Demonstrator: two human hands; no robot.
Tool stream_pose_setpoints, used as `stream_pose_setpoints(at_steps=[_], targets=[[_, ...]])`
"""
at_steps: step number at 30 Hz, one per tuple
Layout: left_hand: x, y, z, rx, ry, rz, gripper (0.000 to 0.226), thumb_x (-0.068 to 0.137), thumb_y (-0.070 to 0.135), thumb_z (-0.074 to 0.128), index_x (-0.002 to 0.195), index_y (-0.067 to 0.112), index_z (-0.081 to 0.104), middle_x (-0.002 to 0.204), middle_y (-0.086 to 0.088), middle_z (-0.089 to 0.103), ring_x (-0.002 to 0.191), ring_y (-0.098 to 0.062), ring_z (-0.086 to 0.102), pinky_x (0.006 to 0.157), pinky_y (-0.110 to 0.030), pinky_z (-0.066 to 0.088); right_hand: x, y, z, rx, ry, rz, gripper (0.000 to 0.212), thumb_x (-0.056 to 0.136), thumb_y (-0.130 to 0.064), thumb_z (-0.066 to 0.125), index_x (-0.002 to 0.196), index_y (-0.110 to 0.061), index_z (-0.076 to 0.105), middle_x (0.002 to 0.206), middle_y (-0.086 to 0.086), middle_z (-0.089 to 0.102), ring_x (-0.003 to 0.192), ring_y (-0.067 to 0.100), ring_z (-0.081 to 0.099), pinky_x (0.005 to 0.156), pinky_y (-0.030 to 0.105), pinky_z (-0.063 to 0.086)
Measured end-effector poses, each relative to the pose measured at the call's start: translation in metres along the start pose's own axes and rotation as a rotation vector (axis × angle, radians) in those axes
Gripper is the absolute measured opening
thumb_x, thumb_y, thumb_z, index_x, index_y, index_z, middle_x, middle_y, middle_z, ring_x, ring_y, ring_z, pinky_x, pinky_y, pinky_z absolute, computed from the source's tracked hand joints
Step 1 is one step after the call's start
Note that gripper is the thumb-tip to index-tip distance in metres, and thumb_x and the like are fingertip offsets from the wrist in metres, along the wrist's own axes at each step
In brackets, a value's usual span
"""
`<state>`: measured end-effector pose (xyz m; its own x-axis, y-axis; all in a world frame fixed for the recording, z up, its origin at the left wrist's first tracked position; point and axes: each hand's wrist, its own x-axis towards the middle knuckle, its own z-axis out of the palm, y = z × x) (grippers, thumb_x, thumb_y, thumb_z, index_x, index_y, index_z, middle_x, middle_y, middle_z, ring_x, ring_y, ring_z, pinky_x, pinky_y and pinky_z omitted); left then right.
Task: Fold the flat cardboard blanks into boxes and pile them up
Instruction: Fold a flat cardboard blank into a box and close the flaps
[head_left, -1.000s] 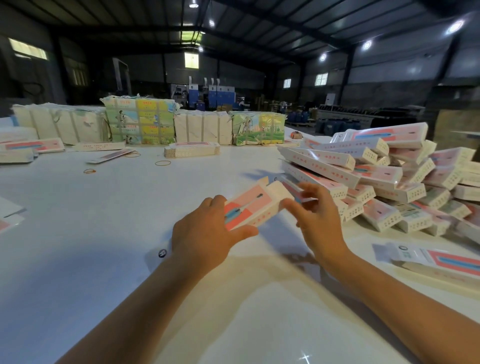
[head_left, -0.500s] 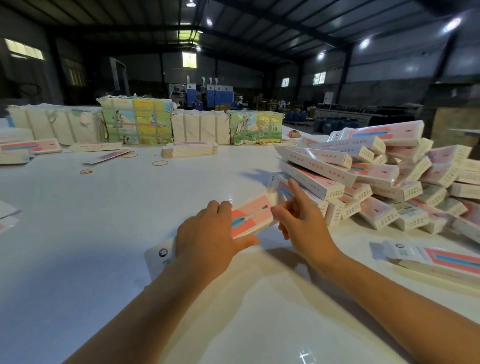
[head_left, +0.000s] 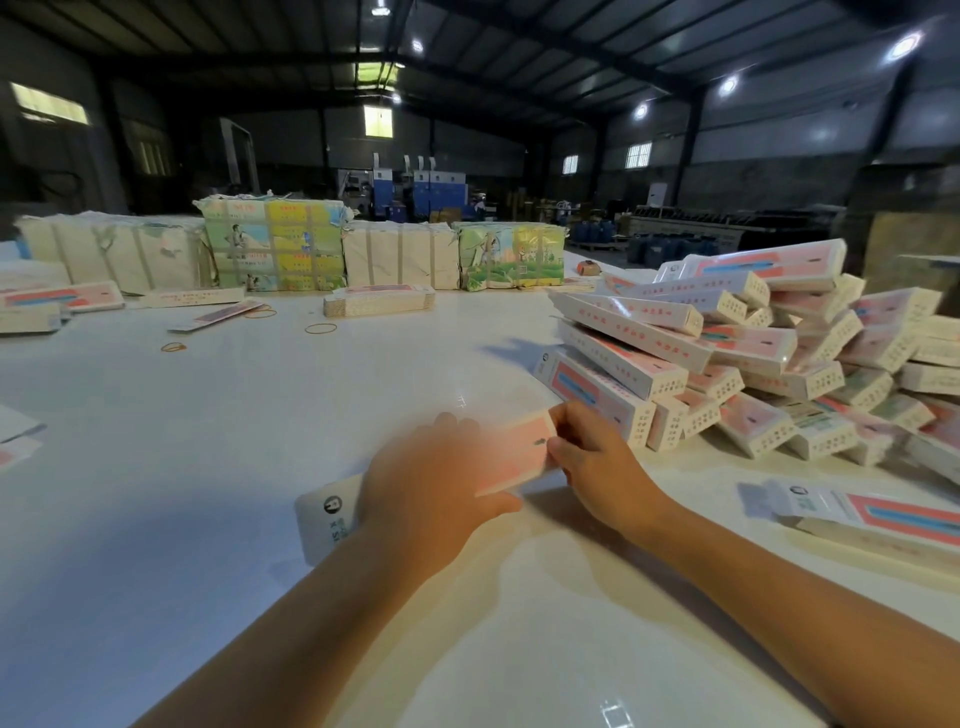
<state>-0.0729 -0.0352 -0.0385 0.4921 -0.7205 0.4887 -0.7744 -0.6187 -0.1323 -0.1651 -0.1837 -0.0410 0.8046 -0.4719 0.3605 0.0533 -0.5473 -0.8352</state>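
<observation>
Box-forming step, apparently at end-flap closure: carton (head_left: 511, 452) low over the white table (head_left: 260, 415), clasped mid-length by left hand (head_left: 431, 493) (blurred), far end pinched by right hand (head_left: 597, 467); next, placement on nearby pile of finished boxes (head_left: 753, 364).

Two bare forearms enter from the bottom edge, one from about seven o'clock and one from about four o'clock, with no sleeve showing anywhere along their visible length. The left hand (head_left: 431, 493) is smeared by motion blur, so its fingers cannot be told apart. The right hand (head_left: 597, 467) is sharper, with its knuckles and short fingernails visible.
</observation>
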Motion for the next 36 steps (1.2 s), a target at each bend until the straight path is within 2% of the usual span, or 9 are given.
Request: stream_pose_setpoints(at_steps=[7,10,13,17,20,24,27,33,36], targets=[[0.000,-0.007,-0.001,-0.134,0.004,-0.081,0.076,0.066,0.084,0.028,0.116,0.028,0.038,0.094,0.011,0.039,0.080,-0.007,0.043,0.065,-0.020,0.035,0.003,-0.002,-0.012,-0.121,0.073,-0.129,0.002,0.090,-0.018,0.061,0.091,-0.019,0.062,0.095,-0.005,0.052,0.075,-0.004,0.050,0.072,0.016,0.039],[-0.001,-0.007,-0.003,-0.178,0.020,-0.113,0.086,0.058,0.085,0.017,0.119,0.028,0.039,0.103,0.010,0.048,0.090,-0.010,0.053,0.069,-0.021,0.042,0.007,0.000,-0.018,-0.223,0.255,-0.251,0.056,0.081,-0.031,0.072,0.130,-0.025,0.047,0.125,-0.007,0.038,0.111,0.004,0.044,0.092,0.016,0.040],[-0.001,-0.005,-0.004,-0.198,-0.002,-0.114,0.087,0.056,0.084,0.017,0.119,0.029,0.039,0.106,0.011,0.049,0.087,-0.006,0.049,0.068,-0.019,0.039,0.010,0.000,-0.015,0.448,0.067,0.085,0.074,0.077,-0.013,0.075,0.138,-0.029,0.035,0.125,0.005,0.057,0.113,0.024,0.057,0.086,0.034,0.053],[-0.002,-0.003,-0.005,-0.159,-0.032,-0.102,0.079,0.062,0.085,0.026,0.117,0.029,0.037,0.095,0.011,0.038,0.081,-0.007,0.040,0.065,-0.020,0.032,0.012,0.000,-0.014,0.962,-0.151,0.438,0.026,0.073,0.000,0.064,0.099,-0.004,0.065,0.099,0.021,0.071,0.093,0.036,0.069,0.071,0.044,0.060],[-0.003,-0.001,-0.004,-0.129,-0.020,-0.097,0.070,0.072,0.082,0.035,0.116,0.029,0.038,0.099,0.009,0.043,0.083,-0.008,0.042,0.065,-0.022,0.032,0.009,0.000,-0.007,0.702,-0.020,0.277,0.012,0.087,0.002,0.054,0.088,-0.004,0.065,0.084,0.015,0.073,0.078,0.028,0.072,0.062,0.032,0.059],[-0.002,0.008,-0.001,-0.095,0.052,-0.105,0.062,0.078,0.075,0.041,0.116,0.026,0.037,0.106,0.007,0.047,0.094,-0.013,0.051,0.069,-0.023,0.032,-0.007,0.000,0.003,-0.349,0.116,-0.247,0.024,0.101,-0.029,0.033,0.083,-0.022,0.048,0.074,-0.018,0.055,0.068,0.005,0.057,0.061,0.016,0.046],[-0.002,0.009,0.001,-0.073,0.046,-0.102,0.063,0.080,0.073,0.042,0.120,0.025,0.035,0.110,0.005,0.046,0.099,-0.013,0.051,0.070,-0.022,0.031,-0.009,0.000,0.008,-0.480,0.080,-0.266,0.032,0.098,-0.041,0.025,0.094,-0.020,0.048,0.080,-0.014,0.054,0.076,0.007,0.055,0.066,0.017,0.046],[-0.004,0.001,0.000,-0.083,0.086,-0.093,0.064,0.080,0.074,0.038,0.121,0.025,0.035,0.110,0.006,0.047,0.096,-0.011,0.051,0.069,-0.021,0.032,-0.003,-0.014,0.003,0.432,0.043,0.175,0.038,0.099,-0.020,0.044,0.078,-0.022,0.075,0.092,0.009,0.074,0.093,0.025,0.069,0.086,0.040,0.055],[-0.004,-0.001,0.000,-0.092,0.108,-0.084,0.065,0.079,0.075,0.038,0.122,0.026,0.035,0.110,0.007,0.048,0.098,-0.011,0.051,0.070,-0.020,0.032,0.000,-0.015,-0.001,0.611,-0.002,0.261,0.028,0.095,-0.010,0.050,0.084,-0.016,0.075,0.093,0.012,0.074,0.091,0.027,0.071,0.077,0.034,0.058]])
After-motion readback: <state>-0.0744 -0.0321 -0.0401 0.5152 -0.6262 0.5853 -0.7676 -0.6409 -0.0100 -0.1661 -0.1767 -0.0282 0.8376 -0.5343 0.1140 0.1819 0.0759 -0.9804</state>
